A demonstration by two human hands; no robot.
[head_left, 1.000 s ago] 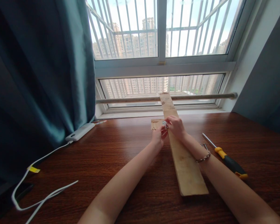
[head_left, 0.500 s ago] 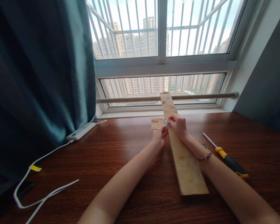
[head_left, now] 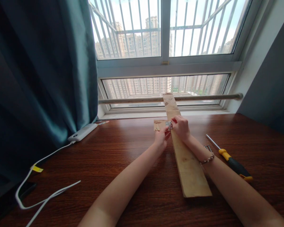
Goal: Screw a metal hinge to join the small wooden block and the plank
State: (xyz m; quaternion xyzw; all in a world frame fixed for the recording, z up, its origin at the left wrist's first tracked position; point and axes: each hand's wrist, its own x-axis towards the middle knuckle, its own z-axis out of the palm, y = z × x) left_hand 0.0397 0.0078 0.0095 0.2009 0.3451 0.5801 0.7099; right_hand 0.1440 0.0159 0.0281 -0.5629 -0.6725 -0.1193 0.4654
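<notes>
A small silver metal hinge lies across the join between a long wooden board and a short wooden piece on its left. My left hand is closed with thumb and fingers at the hinge's lower left edge. From the right, my right hand rests over the board, its fingertips pinched at the hinge's right edge. Whether a screw sits between those fingertips is too small to tell. Under my right wrist, small metal pieces show partly on the table.
A yellow and black screwdriver lies right of the board on the brown table. A white power bank with a white cable is at the left by the curtain. Behind the table runs a metal rail before the window.
The view has shifted very slightly. Both hands stay at the hinge with almost no visible movement.
</notes>
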